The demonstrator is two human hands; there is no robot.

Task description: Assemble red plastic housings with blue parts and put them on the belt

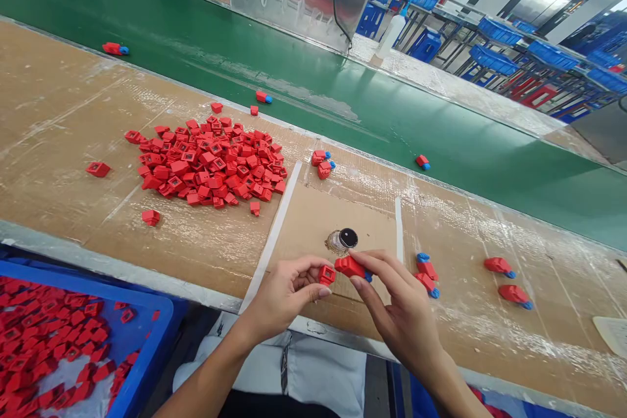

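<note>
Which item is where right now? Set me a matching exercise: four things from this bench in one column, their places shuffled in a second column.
Things:
1. red square piece
2. red-and-blue piece
3. round container with a black top
4. white bottle

Places:
A. beyond the green belt
B. in the left hand
C. on the cardboard between white strips
D. in the right hand

Pairs: 1-B, 2-D, 3-C, 4-A
</note>
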